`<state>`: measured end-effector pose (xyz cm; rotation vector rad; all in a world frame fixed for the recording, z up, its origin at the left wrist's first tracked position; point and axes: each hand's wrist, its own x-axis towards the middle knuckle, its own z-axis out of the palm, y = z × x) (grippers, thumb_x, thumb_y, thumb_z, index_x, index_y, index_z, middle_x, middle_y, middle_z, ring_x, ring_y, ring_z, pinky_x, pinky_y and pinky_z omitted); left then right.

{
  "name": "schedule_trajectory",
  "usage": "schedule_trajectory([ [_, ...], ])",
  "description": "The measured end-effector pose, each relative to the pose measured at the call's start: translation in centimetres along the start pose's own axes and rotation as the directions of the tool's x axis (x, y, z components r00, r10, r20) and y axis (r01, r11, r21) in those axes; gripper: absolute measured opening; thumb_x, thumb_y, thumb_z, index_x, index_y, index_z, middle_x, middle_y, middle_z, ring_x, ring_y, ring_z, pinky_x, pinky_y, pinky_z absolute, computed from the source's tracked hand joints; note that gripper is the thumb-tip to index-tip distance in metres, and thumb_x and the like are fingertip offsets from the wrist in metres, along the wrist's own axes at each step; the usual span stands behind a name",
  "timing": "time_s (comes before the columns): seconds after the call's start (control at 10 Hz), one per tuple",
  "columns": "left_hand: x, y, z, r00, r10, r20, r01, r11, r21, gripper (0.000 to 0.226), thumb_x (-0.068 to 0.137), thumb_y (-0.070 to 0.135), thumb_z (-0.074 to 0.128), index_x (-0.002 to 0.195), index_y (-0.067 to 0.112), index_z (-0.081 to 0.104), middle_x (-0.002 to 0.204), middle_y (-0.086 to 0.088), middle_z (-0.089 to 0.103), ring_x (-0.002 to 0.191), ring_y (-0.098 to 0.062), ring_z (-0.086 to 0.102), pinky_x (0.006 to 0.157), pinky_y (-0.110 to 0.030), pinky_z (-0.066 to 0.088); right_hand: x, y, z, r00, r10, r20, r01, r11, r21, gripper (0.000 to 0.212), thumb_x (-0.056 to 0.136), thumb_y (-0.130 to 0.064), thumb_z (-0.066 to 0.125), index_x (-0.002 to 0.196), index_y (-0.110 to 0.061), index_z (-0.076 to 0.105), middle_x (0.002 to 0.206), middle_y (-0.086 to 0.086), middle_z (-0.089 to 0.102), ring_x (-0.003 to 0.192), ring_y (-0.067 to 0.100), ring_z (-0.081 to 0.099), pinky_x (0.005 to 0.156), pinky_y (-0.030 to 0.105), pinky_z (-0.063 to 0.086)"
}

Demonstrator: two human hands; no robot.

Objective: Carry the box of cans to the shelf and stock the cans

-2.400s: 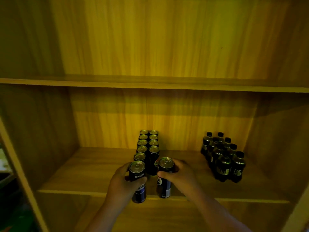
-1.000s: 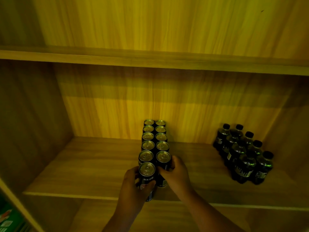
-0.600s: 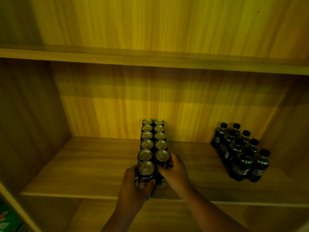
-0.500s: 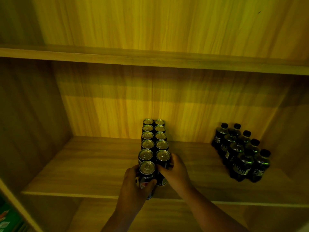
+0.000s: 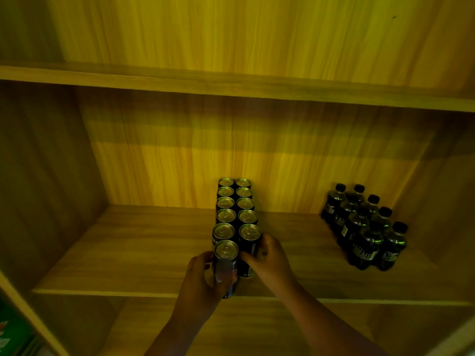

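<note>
Two rows of dark cans (image 5: 235, 202) with gold tops run from the back wall toward the front of the wooden shelf (image 5: 133, 255). My left hand (image 5: 203, 281) is wrapped around the front can of the left row (image 5: 226, 255), which stands near the shelf's front edge. My right hand (image 5: 270, 260) grips the front can of the right row (image 5: 249, 236) from its right side. Both cans stand upright against the cans behind them. The box of cans is out of sight.
A cluster of dark bottles (image 5: 365, 229) with black caps stands at the right end of the same shelf. Another shelf board (image 5: 231, 84) runs above. The side walls (image 5: 46, 191) close in left and right. Something green shows at the bottom left corner (image 5: 10, 337).
Since 2.4 s ago both hands pushed their cans back from the shelf's front edge against the two rows. Over the last second the hands have barely moved.
</note>
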<state>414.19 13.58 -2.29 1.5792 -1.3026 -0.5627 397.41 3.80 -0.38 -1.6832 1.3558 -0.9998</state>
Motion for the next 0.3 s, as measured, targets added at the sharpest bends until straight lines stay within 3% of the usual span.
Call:
schedule_trajectory([
  [0.1,-0.2,0.0,-0.6,1.000,0.018,0.023,-0.019,0.999,0.038,0.070,0.064,0.069,0.071,0.123,0.043,0.047,0.122,0.018,0.045,0.111,-0.008,0.054,0.085,-0.032,0.051,-0.4,0.5,-0.1,0.999,0.039,0.001,-0.039,0.997,-0.061,0.076,0.070,-0.051,0.082,0.134,-0.025,0.051,0.130,-0.007,0.053,0.117,0.010,0.053,0.090,0.026,0.046],
  [0.2,-0.3,0.7,-1.8,0.997,0.031,0.064,-0.037,0.995,0.094,0.083,0.061,0.076,0.063,0.131,0.036,0.046,0.120,0.021,0.042,0.116,-0.011,0.052,0.086,-0.033,0.050,-0.8,1.1,-0.3,0.997,0.078,-0.003,-0.078,0.991,-0.110,0.081,0.073,-0.054,0.079,0.139,-0.021,0.047,0.135,-0.003,0.050,0.123,0.014,0.051,0.092,0.027,0.045],
  [0.3,-0.4,1.5,-2.9,0.991,0.065,0.119,-0.080,0.988,0.132,0.093,0.061,0.079,0.057,0.136,0.025,0.044,0.113,0.035,0.033,0.117,-0.010,0.046,0.082,-0.023,0.045,-1.4,0.9,-0.2,0.994,0.106,-0.035,-0.110,0.976,-0.186,0.083,0.082,-0.057,0.069,0.148,-0.017,0.038,0.146,0.003,0.042,0.133,0.020,0.045,0.102,0.034,0.044],
])
